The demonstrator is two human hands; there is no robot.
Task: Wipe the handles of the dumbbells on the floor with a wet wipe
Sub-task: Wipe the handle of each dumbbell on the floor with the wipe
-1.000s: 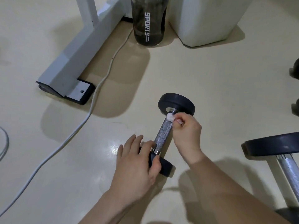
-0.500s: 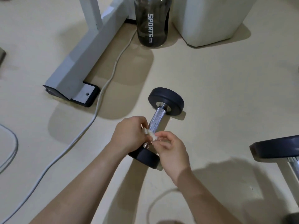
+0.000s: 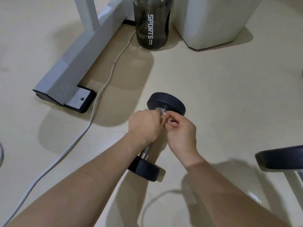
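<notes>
Mid-frame on the floor (image 3: 213,82), left grip (image 3: 146,125) curls round the dumbbell handle (image 3: 148,149), right grip (image 3: 180,135) pinches the small wet wipe (image 3: 164,113) beside it: the dumbbell may roll, the wipe slip free.

Floor (image 3: 229,95) right of dumbbell (image 3: 165,104) open; cable (image 3: 98,99), desk foot (image 3: 65,79) (left) crowd approach.

Bright overhead light, soft shadows
</notes>
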